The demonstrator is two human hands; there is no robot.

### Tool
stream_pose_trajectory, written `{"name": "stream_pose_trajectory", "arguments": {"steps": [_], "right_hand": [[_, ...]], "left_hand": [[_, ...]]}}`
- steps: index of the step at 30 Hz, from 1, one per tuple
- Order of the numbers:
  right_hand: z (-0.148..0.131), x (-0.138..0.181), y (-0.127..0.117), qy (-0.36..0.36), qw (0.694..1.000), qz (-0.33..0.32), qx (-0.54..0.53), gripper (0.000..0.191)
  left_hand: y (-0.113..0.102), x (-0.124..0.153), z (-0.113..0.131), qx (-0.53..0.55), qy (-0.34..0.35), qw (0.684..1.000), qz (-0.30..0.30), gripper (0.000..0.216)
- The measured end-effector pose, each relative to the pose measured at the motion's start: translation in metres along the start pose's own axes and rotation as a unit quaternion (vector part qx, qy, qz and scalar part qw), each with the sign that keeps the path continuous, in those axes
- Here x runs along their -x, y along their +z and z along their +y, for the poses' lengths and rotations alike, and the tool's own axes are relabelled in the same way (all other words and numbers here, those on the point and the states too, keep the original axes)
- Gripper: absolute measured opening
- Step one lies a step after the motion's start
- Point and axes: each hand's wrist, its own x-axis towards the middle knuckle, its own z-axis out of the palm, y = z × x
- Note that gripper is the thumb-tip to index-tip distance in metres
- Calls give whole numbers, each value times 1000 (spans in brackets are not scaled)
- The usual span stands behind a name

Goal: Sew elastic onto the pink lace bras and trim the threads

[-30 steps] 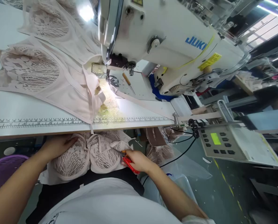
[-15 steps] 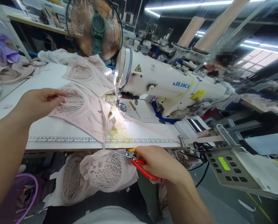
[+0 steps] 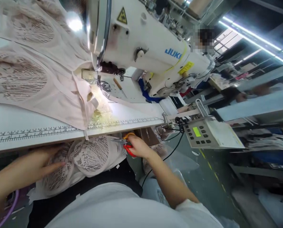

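A beige lace bra (image 3: 92,157) lies across my lap, just below the table edge. Over its left cup reaches my left hand (image 3: 42,163), thumb and fingers apart at the lace; whether it presses on the fabric I cannot tell. My right hand (image 3: 139,146) is closed around scissors (image 3: 129,148) with red and orange handles, their blades pointing left beside the right cup. On the table, a second beige lace bra piece (image 3: 58,95) spreads out, one strip hanging over the front edge.
A white JUKI sewing machine (image 3: 153,47) stands behind the fabric, with a wooden-handled awl (image 3: 118,85) on its bed. A printed ruler (image 3: 48,129) runs along the table front. To the right is a control panel (image 3: 200,134) with hanging cables.
My left hand has come down from above the table to the bra in my lap. The scissors stay in my right hand near the bra. The view has tilted down and moved closer.
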Motion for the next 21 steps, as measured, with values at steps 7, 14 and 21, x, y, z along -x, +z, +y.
{"name": "stream_pose_trajectory", "arguments": {"steps": [7, 14, 21], "right_hand": [[11, -33, 37, -42, 997, 62, -25, 12], [18, -61, 41, -86, 993, 64, -44, 36], [19, -43, 60, -58, 997, 30, -35, 25]], "left_hand": [[44, -41, 18, 37, 61, 994, -80, 47], [66, -85, 30, -16, 12, 994, -109, 38], [79, -70, 55, -48, 34, 966, -253, 29]]}}
